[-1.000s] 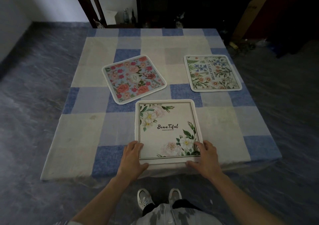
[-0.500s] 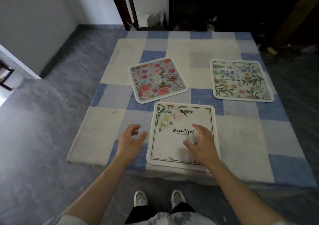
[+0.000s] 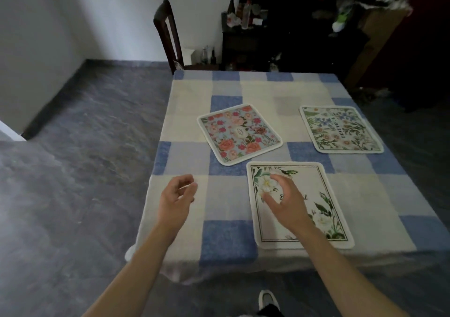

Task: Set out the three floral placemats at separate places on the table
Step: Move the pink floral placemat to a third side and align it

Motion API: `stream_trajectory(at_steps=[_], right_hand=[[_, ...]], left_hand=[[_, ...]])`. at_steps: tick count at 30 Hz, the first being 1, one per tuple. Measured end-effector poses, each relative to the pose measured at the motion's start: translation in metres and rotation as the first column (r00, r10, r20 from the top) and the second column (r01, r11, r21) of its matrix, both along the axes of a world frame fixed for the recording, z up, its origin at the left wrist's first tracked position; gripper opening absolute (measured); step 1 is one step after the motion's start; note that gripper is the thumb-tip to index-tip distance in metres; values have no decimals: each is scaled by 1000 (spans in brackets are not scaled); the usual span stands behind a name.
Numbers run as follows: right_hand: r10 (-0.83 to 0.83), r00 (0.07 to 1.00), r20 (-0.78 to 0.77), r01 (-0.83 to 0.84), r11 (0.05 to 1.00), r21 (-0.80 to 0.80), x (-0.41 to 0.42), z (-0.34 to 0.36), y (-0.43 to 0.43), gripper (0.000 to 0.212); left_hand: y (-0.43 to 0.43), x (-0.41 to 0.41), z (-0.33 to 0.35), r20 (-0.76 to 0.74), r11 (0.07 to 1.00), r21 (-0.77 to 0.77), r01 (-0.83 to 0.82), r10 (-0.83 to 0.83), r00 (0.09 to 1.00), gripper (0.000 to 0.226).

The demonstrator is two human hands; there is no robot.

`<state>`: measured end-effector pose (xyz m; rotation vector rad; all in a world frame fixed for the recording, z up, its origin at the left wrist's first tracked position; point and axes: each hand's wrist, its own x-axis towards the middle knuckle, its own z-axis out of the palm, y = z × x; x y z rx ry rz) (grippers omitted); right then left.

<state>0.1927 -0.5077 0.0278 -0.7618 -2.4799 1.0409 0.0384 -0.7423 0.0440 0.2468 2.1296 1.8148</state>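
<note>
Three floral placemats lie flat and apart on the checked table (image 3: 226, 238). The white mat with green leaves and black lettering (image 3: 316, 219) is nearest me at the front edge. A blue mat with pink and red flowers (image 3: 239, 134) lies behind it, turned at an angle. A white mat with green sprigs (image 3: 341, 129) is at the far right. My right hand (image 3: 285, 202) hovers over the near mat, fingers spread, holding nothing. My left hand (image 3: 176, 198) is raised over the bare cloth left of that mat, fingers loosely curled and empty.
A dark wooden chair (image 3: 169, 34) stands at the table's far side. A dark shelf with bottles (image 3: 246, 14) is against the back wall. Grey floor lies to the left, and my shoe (image 3: 266, 301) shows below the front edge.
Both hands let go of the near mat's front corners and lifted away; the left moved off to the left. The view swung left, so the table now sits right of centre.
</note>
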Motion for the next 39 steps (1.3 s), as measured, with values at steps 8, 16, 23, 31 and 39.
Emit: stream_trajectory(at_steps=[8,16,23,31,39], right_hand=[[-73,997,-15,72,996,-45,-51,3,-74,53],[-102,994,-43,94,983,-157,-109,-9,-70,51],[-191,981,-35,182,967,-176,-143,-7,-81,49],[-409,912,-13,403,904,-144,-183,-17,-127,47],[-579,814,50,581,807,-109,-270,-2,-210,52]], left_hand=[[-59,-63,6,48,997,-1,77,-77,996,20],[-56,-119,0,73,988,-77,132,-126,989,13],[-43,-177,-1,99,978,-64,197,-190,977,15],[-33,-255,-35,165,902,-81,424,-407,898,17],[-63,-358,-19,109,814,26,580,-579,808,17]])
